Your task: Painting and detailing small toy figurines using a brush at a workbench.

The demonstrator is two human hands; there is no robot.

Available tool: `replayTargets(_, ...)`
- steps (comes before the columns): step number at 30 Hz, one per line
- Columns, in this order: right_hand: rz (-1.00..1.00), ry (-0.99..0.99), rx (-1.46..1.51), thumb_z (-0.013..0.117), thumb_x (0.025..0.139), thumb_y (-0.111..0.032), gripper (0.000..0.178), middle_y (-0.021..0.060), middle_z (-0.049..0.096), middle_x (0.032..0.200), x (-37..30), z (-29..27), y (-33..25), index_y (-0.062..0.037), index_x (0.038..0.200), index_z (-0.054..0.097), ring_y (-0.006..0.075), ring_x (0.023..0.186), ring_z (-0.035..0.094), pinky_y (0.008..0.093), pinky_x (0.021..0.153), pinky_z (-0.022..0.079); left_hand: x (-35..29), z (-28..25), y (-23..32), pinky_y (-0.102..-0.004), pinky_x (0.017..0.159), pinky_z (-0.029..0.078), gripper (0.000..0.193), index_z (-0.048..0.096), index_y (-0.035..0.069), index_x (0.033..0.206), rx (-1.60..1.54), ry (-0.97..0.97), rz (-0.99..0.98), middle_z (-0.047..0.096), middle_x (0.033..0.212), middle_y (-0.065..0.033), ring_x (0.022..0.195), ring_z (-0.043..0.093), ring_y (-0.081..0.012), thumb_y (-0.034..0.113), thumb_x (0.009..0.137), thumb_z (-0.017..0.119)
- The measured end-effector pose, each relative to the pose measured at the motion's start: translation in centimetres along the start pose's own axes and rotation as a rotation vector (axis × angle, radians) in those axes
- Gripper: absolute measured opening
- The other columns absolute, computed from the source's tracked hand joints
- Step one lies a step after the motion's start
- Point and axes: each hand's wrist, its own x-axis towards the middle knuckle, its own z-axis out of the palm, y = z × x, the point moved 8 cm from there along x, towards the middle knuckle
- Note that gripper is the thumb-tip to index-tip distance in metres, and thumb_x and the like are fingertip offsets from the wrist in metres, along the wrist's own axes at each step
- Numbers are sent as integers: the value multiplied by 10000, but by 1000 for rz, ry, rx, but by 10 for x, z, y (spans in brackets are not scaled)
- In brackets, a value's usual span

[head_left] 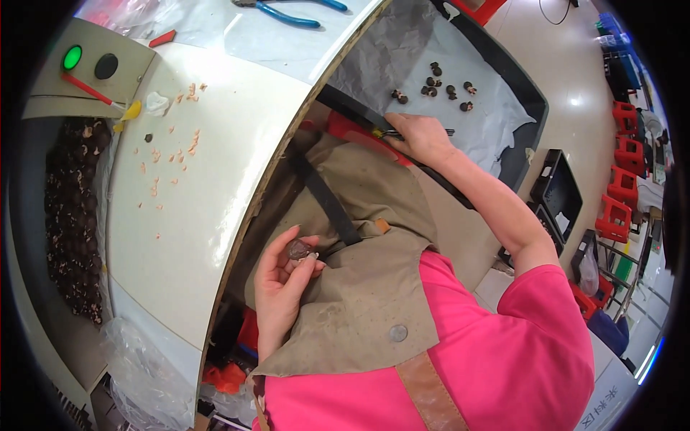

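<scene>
My left hand (282,280), in front of my apron, is closed round a dark brown, ball-shaped piece (298,250); a small pale bit shows at its fingertips. My right hand (425,138) is over the near edge of a black tray (528,79), fingers wrapped round a slim dark tool (392,133) with a touch of yellow. The palm hides most of that tool, so its kind is unclear. Inside the tray, on a whitish sheet, lie several small dark brown round pieces (433,82) with pinkish bits on them.
Pinkish scraps (176,154) are scattered over the white tabletop (237,144) at left. Beyond them is a bin of dark brown pieces (75,223), below a box with a lit green button (72,57). Blue-handled pliers (287,16) lie at the top. Red stools (614,215) stand at far right.
</scene>
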Motion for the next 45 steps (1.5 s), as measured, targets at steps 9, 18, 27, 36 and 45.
replayTargets(9,-58,-8,6,604,795,-275,321,151,604,859,-2,-7,-4,-78,1036,524,355,789,593,449,648,472,-1,8,3,-237,787,506,440,451,29,1283,1,-42,10,574,1151,-135,861,608,-116,-40,862,558)
replayTargets(18,-114,150,83,614,818,-364,348,140,590,915,-27,-57,-27,-77,998,534,355,791,602,427,653,487,-32,22,22,-250,743,507,405,448,51,1246,-89,-21,106,580,1104,-123,820,602,-137,-30,864,555)
replayTargets(27,-120,-18,483,531,906,-207,198,148,579,957,-51,-85,-132,-27,984,551,317,890,579,365,769,467,-52,3,16,-276,781,518,360,434,84,1257,-367,63,91,560,1169,-156,927,616,-197,54,910,526)
replayTargets(36,-188,-236,636,496,908,-125,151,116,552,798,-67,-97,-203,-21,1009,539,215,737,578,305,665,463,-62,-10,-10,-323,903,472,386,378,78,1333,-506,-82,87,531,1231,-158,1071,577,-236,207,978,450)
replayTargets(45,-400,-351,663,519,890,-79,92,115,558,817,-56,-63,-214,-23,949,561,294,730,548,335,668,443,-43,-16,-19,-277,878,480,369,428,65,1308,-499,-73,52,554,1193,-127,1025,591,-172,242,985,444)
